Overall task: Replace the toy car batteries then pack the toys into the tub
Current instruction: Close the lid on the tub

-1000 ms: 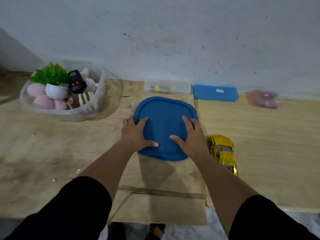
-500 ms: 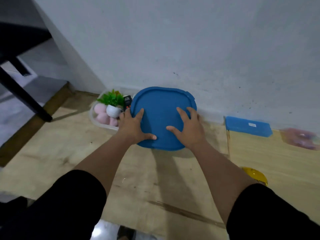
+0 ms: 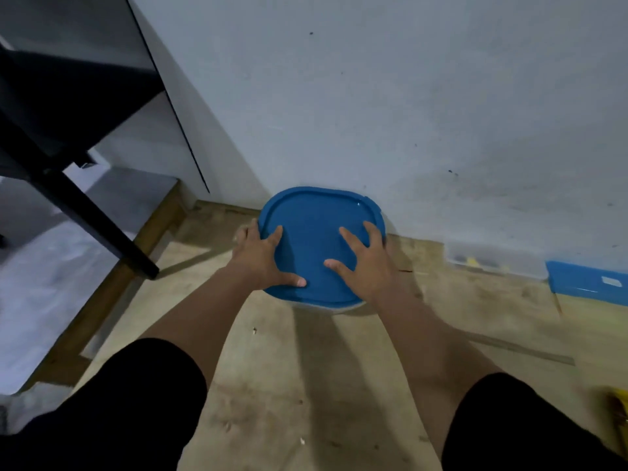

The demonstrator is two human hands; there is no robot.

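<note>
A rounded blue lid (image 3: 312, 239) lies over the clear tub (image 3: 343, 309), of which only a sliver of rim shows below the lid's near edge. The toys inside are hidden. My left hand (image 3: 260, 256) holds the lid's left edge, thumb on top. Across from it, my right hand (image 3: 367, 263) is spread on the lid with its fingers over the right edge. The yellow toy car (image 3: 618, 406) is just visible at the right border, blurred.
The tub stands against the white wall on a wooden floor board. A clear box (image 3: 489, 260) and a blue case (image 3: 584, 283) lie along the wall to the right. A black table leg (image 3: 95, 215) slants down on the left.
Both hands carried the blue lid left from the middle of the board and set it over the tub, covering the toys. The view swung left, so the car slid to the right border.
</note>
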